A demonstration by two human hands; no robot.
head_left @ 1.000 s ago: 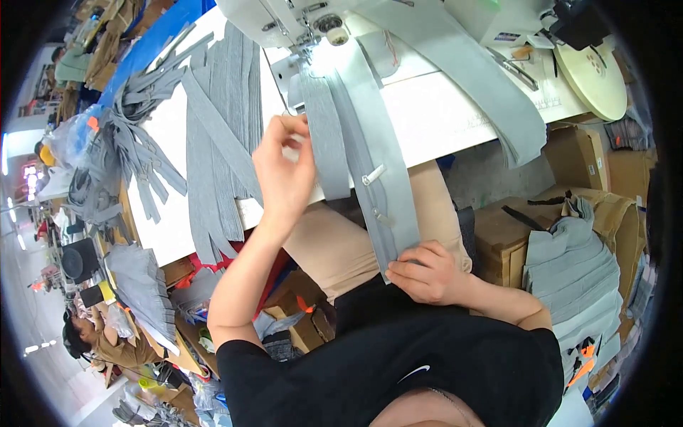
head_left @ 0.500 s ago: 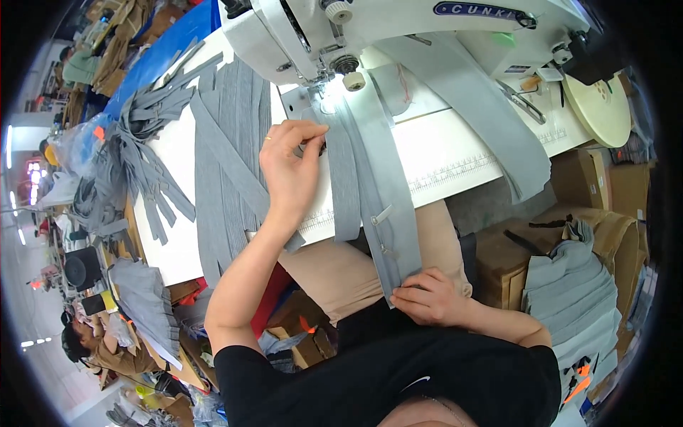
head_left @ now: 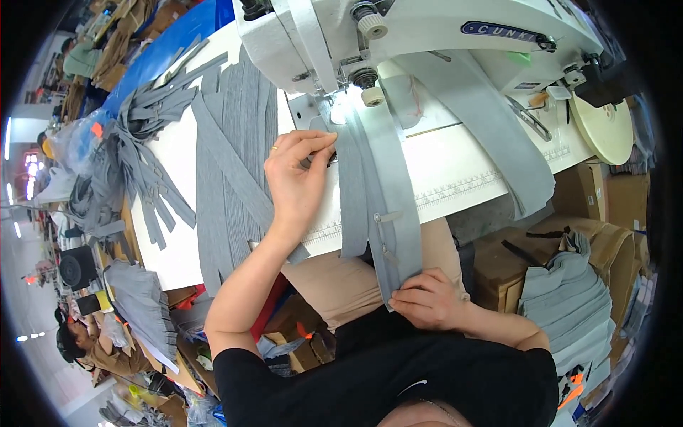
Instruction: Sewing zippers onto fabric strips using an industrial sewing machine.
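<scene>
A long light-grey fabric strip (head_left: 404, 235) with a zipper (head_left: 380, 206) along it runs from under the sewing machine's lit needle area (head_left: 343, 112) over the table edge toward me. Two metal zipper pulls (head_left: 388, 216) show on it. My right hand (head_left: 428, 299) is closed on its near end, over my lap. Beside it on the left lies a shorter, darker grey fabric strip (head_left: 353, 213), also running up to the needle. At that strip's left edge, just in front of the needle plate, my left hand (head_left: 300, 174) pinches with thumb and forefinger. Something small and dark is half hidden under those fingers.
Stacked grey strips (head_left: 238, 142) cover the table's left, with a tangle of zippers (head_left: 153, 114) beyond. Right of the machine (head_left: 427, 28) lie a wide grey band (head_left: 491, 128) and scissors (head_left: 530, 117). Cardboard boxes (head_left: 498, 249) stand right; a person (head_left: 107, 341) works far left.
The machine and table sit a little lower and further right in the picture. My right hand and the zipper pulls are slightly nearer the machine; both hands keep their grip.
</scene>
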